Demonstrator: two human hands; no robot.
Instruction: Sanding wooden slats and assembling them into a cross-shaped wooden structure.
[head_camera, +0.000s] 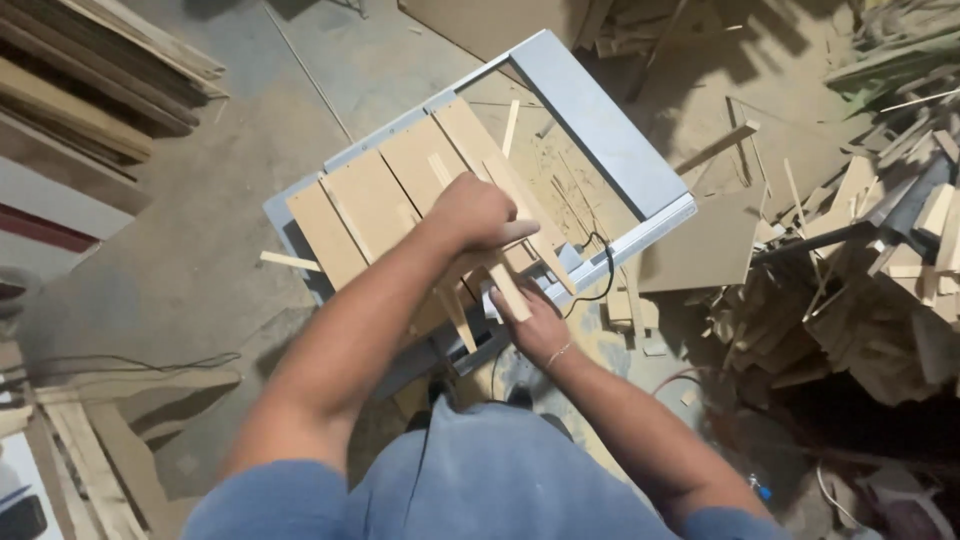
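1. The left hand is clenched knuckles-up around narrow wood strips, over the near half of the worktop.
2. The right hand sits lower, at the near edge of the worktop, fingers closed under the lower ends of the same strips. A thin bracelet shows at its wrist.
3. Position of the strips: they lie between the two hands, directly under the left one and just above the right. Their long axis runs obliquely, from upper left to lower right in the view, crossing the board grain at an angle. Exact count cannot be told; several overlap.
4. The left hand is the nearer to the middle of the bundle; the right meets only its lower ends.
5. Surface: pale flat boards lie side by side on the left part of the worktop, touching one another. The right part is a sawdust-covered panel inside a grey metal frame. One loose strip stands tilted beyond the hands. A black cable hangs over the near edge.
6. Room: dusty concrete floor, a large offcut pile to the right, stacked planks upper left.
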